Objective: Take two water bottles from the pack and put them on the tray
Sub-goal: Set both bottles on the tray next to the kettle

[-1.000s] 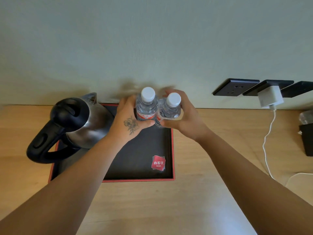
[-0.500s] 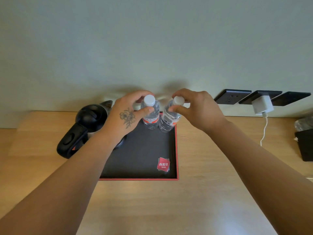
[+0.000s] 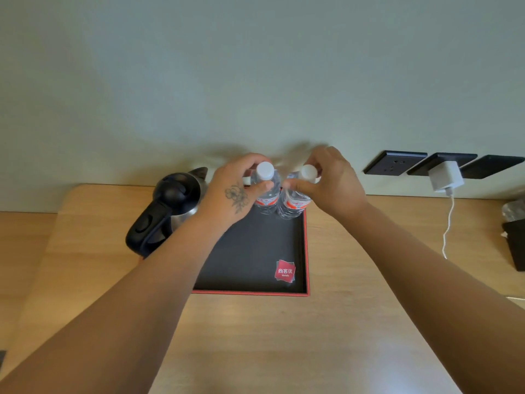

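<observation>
Two small clear water bottles with white caps and red labels stand side by side at the far right corner of the black tray with a red rim (image 3: 306,251). My left hand (image 3: 233,191) grips the left bottle (image 3: 267,191) near its neck. My right hand (image 3: 332,183) pinches the right bottle (image 3: 294,203) just below its cap; this bottle leans slightly to the right. The pack is not in view.
A steel kettle with a black handle (image 3: 162,211) sits on the tray's left part. A red logo card (image 3: 285,270) lies at the tray's near right. Black wall sockets with a white charger (image 3: 446,177) and cable are to the right. A dark box (image 3: 515,243) sits at the right edge of the wooden desk (image 3: 284,336).
Both hands slid up from the bottles' bodies to their necks as the bottles came down onto the tray's far right corner. The view has pulled back.
</observation>
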